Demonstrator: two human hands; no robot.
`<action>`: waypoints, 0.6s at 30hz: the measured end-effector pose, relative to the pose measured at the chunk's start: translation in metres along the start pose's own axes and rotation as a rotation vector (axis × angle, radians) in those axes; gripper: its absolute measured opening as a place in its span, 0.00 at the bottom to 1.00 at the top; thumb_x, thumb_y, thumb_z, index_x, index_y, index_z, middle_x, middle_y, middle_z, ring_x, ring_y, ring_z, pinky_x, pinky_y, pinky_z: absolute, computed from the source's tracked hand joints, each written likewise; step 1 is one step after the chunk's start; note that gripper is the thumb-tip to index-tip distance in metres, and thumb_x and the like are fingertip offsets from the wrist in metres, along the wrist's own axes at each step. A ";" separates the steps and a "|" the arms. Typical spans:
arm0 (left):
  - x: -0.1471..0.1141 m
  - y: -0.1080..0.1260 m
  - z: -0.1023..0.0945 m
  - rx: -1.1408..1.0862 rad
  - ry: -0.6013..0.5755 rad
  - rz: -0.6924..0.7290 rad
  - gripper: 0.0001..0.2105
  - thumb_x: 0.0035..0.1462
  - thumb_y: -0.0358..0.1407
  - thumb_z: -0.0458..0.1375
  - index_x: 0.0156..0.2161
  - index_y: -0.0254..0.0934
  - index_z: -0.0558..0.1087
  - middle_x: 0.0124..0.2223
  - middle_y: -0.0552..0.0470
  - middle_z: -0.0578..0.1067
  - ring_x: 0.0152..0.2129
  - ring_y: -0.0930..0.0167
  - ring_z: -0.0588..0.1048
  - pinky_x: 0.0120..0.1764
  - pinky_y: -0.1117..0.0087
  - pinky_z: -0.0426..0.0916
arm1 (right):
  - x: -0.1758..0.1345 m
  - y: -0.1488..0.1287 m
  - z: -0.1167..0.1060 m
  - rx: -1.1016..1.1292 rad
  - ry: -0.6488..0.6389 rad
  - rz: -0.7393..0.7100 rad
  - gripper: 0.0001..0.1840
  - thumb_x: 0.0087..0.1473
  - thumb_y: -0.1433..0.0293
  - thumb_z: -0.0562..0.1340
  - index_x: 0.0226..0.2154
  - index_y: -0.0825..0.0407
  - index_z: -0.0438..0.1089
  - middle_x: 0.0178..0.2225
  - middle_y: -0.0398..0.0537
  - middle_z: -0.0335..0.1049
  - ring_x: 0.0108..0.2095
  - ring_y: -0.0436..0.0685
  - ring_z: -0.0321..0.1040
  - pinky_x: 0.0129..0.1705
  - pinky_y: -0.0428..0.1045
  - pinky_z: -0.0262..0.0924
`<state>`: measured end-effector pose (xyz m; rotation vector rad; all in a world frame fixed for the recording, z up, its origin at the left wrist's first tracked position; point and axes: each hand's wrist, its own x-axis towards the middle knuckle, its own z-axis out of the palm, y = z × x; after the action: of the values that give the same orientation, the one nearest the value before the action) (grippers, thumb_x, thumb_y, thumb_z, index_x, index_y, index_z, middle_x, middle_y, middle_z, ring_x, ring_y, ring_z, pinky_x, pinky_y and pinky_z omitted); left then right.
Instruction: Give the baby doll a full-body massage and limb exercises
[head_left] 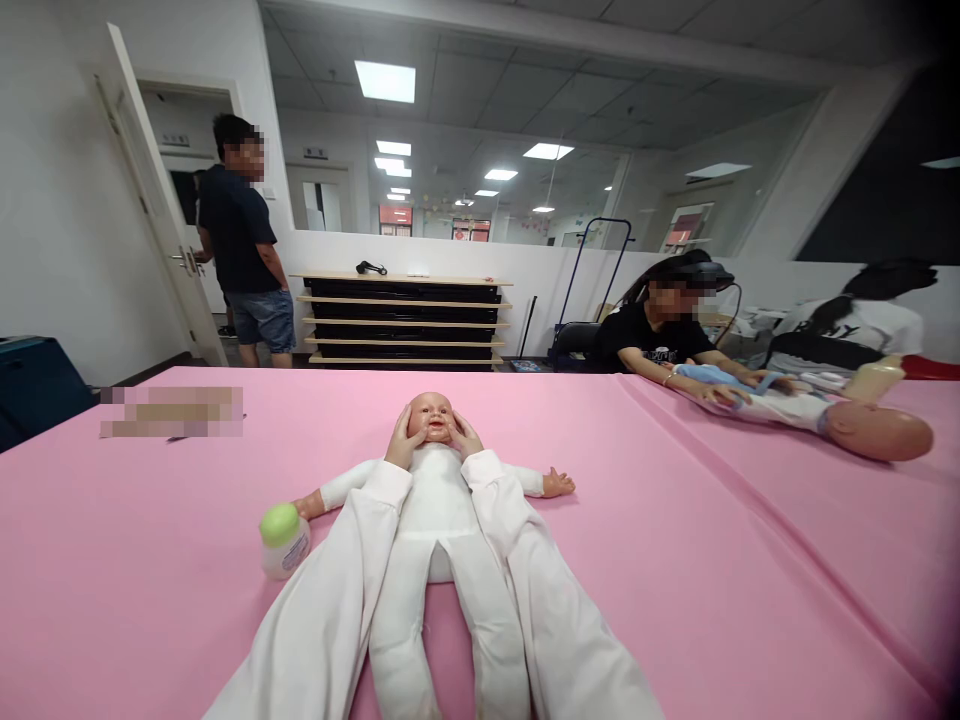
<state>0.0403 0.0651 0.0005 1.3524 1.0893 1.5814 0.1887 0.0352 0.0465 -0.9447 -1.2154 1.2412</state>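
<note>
A baby doll (439, 500) with a white cloth body lies on its back, its head at the far end and its legs toward me. My left hand (402, 438) rests along the left side of the doll's head, fingers stretched out and thumb at the cheek. On the opposite side, my right hand (466, 437) lies against the other cheek in the same way, fingers extended. Both forearms, in white sleeves, pass over the doll's arms. Beside the doll's hand on the left stands a jar (283, 542) with a green lid.
A pink cover (637, 560) spreads over the table. At the right, a seated person (652, 320) wearing a headset handles another doll (877, 428), near a bottle (876, 378). Someone in dark clothes (244, 235) stands by the door. Behind the table is a low shelf rack (405, 318).
</note>
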 end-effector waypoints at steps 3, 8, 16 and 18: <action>-0.007 0.012 -0.005 -0.002 -0.007 -0.075 0.33 0.46 0.40 0.61 0.57 0.35 0.57 0.62 0.45 0.54 0.58 0.63 0.55 0.56 0.65 0.55 | -0.007 -0.006 -0.002 -0.007 0.017 -0.012 0.17 0.56 0.64 0.56 0.47 0.54 0.62 0.47 0.50 0.62 0.45 0.56 0.63 0.45 0.56 0.62; -0.026 0.032 -0.020 0.068 0.035 -0.212 0.25 0.51 0.38 0.56 0.54 0.33 0.61 0.60 0.42 0.58 0.58 0.63 0.55 0.57 0.64 0.53 | -0.022 -0.009 -0.010 -0.008 0.039 -0.026 0.17 0.56 0.64 0.56 0.47 0.53 0.62 0.50 0.51 0.61 0.47 0.56 0.61 0.48 0.57 0.59; -0.150 0.098 -0.050 0.422 -0.047 0.178 0.19 0.49 0.32 0.52 0.49 0.41 0.67 0.53 0.48 0.68 0.53 0.65 0.63 0.55 0.59 0.55 | -0.065 -0.022 0.010 0.076 -0.142 -0.113 0.30 0.38 0.66 0.65 0.47 0.51 0.60 0.54 0.52 0.57 0.57 0.56 0.53 0.59 0.53 0.45; -0.182 0.114 -0.072 0.647 -0.071 0.419 0.19 0.52 0.32 0.50 0.50 0.44 0.66 0.52 0.51 0.68 0.53 0.65 0.62 0.56 0.57 0.54 | -0.082 -0.032 0.026 0.092 -0.234 -0.109 0.32 0.37 0.65 0.66 0.47 0.50 0.59 0.54 0.52 0.57 0.56 0.57 0.54 0.58 0.54 0.45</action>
<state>-0.0090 -0.1524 0.0432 2.1639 1.4089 1.4989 0.1749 -0.0527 0.0693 -0.6700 -1.3609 1.3353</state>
